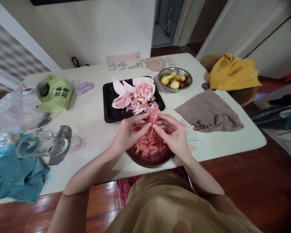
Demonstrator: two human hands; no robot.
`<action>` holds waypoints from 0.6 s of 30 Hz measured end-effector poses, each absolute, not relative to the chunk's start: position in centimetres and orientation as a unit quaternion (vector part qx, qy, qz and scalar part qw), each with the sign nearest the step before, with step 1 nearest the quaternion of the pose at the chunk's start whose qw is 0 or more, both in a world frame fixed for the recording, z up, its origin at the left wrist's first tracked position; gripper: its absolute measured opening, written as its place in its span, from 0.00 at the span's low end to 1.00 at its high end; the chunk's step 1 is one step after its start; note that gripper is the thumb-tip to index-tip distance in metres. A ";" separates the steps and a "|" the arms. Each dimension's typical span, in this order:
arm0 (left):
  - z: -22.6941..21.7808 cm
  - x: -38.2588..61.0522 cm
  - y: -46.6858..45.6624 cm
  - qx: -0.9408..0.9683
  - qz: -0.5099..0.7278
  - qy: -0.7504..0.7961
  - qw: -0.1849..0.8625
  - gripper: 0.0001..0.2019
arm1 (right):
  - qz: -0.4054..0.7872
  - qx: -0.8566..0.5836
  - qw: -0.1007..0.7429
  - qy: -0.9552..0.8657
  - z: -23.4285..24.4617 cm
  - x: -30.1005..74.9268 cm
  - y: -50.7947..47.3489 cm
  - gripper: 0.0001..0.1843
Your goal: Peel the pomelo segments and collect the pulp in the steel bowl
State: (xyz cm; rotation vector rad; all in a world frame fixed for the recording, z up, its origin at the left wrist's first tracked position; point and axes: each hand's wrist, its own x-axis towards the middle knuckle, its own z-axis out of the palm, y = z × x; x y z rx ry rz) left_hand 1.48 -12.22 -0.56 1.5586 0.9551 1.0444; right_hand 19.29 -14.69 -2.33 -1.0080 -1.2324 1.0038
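My left hand and my right hand pinch a pink pomelo segment between them, fingers closed on it from both sides. They hover over a round metal bowl at the table's near edge, which holds several pieces of peeled pink flesh. Just behind the hands lies a black tray heaped with pink-white peel and membrane scraps.
A steel bowl of small yellow and red fruits stands behind the tray. A brown cloth lies right. A green box, an overturned glass jug, a teal cloth and plastic bags are left. A yellow cloth drapes a chair.
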 end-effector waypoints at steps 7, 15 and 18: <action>-0.5 1.5 -12.2 0.646 0.439 0.397 0.483 0.23 | 0.409 -0.427 0.592 -0.547 -2.6 19.1 -14.8 0.19; -1.1 1.4 -11.3 0.594 0.474 0.382 0.526 0.23 | 0.365 -0.434 0.566 -0.598 -2.2 19.4 -13.7 0.18; -1.3 1.3 -9.9 0.582 0.500 0.374 0.521 0.24 | 0.376 -0.425 0.544 -0.617 -1.5 19.6 -11.6 0.19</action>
